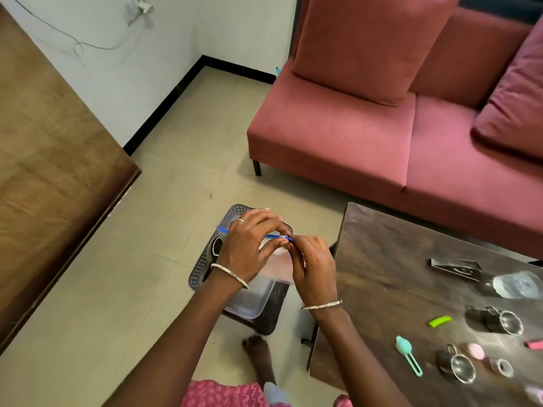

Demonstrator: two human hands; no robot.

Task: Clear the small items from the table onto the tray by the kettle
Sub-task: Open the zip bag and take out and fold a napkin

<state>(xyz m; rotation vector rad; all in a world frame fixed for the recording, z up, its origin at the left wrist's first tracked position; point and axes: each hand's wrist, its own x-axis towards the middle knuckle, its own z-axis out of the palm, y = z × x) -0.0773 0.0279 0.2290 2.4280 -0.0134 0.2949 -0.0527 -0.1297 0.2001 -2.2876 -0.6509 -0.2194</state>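
Both hands are over the floor, left of the dark wooden table. My left hand and my right hand pinch the blue zip strip of a clear plastic bag, which hangs between them. What is inside the bag is hidden. Under the hands lies a grey perforated tray with a clear plastic tub on it. On the table's right part lie a green clip, a teal clip, two small metal strainers and a pink piece.
A black flat pouch and a crumpled clear wrapper lie further back on the table. A red sofa stands behind it. A brown wooden panel fills the left. My foot is on the tiled floor.
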